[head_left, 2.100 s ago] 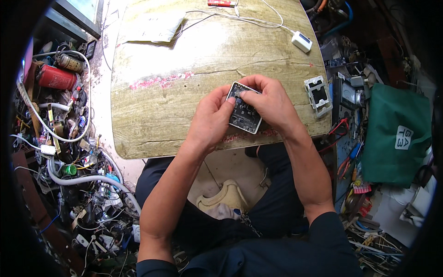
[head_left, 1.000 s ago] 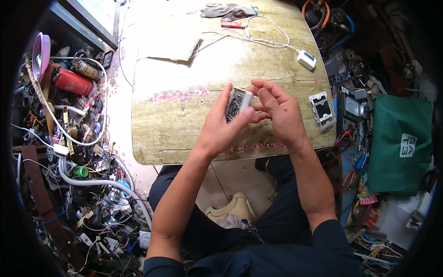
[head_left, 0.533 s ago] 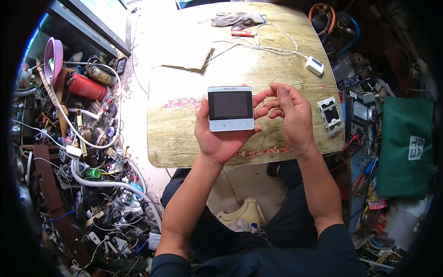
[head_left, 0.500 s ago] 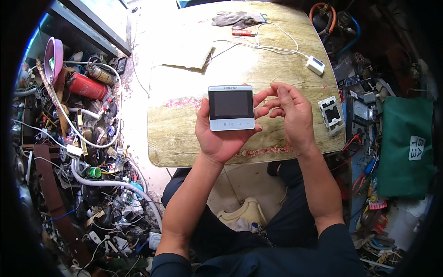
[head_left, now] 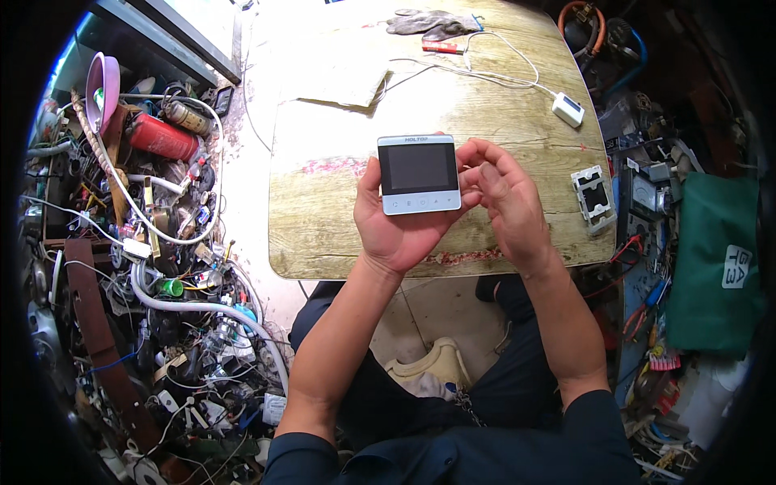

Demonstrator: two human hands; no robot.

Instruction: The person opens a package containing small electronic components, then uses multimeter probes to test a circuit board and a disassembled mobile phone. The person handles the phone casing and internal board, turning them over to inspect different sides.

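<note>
My left hand (head_left: pixel 396 234) supports a thin white wall control panel (head_left: pixel 420 204) from beneath, with its thumb along the left edge. The panel's dark screen faces up and looks blank, and a row of small button marks runs below it. Beside its right edge is my right hand (head_left: pixel 517 210), fingers loosely bent and thumb apart from the index finger. Nothing shows in that hand. Its fingertips reach the panel's edge and the left fingertips; whether they press on the panel I cannot tell. Both hands are above the near part of the wood-patterned table (head_left: pixel 323 234).
A white mounting frame (head_left: pixel 594 199) lies at the table's right edge. Farther back are a small white device (head_left: pixel 567 110) on a cable, a red packet (head_left: pixel 443 48), a grey glove (head_left: pixel 432 24) and a pale flat packet (head_left: pixel 343 85). Piled parts (head_left: pixel 194 323) crowd the left floor; a green bag (head_left: pixel 711 267) hangs right.
The view has shifted a little, so the table sits higher and farther right. My right hand has come closer to the panel's right edge. My left hand keeps its hold.
</note>
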